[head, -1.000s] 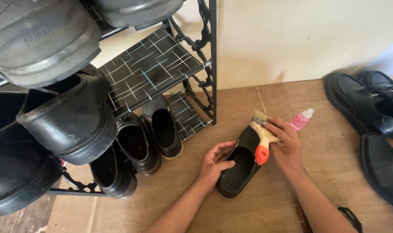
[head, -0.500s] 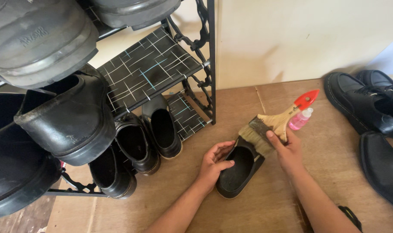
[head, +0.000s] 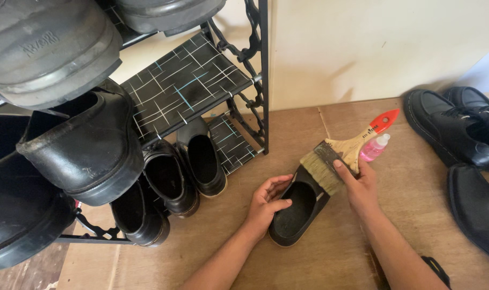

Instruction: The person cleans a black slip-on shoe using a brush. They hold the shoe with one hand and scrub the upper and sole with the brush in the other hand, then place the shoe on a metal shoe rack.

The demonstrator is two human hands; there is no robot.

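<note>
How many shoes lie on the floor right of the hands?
3: wall-side shoe, laced shoe beside it, cropped shoe nearer. More may lie off-frame.

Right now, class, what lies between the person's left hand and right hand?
In the head view, a black shoe and the bristles of a paintbrush.

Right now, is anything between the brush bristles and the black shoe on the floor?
Nothing visible: the wooden brush in the right hand has its bristles at the black slip-on shoe, which the left hand steadies.
</note>
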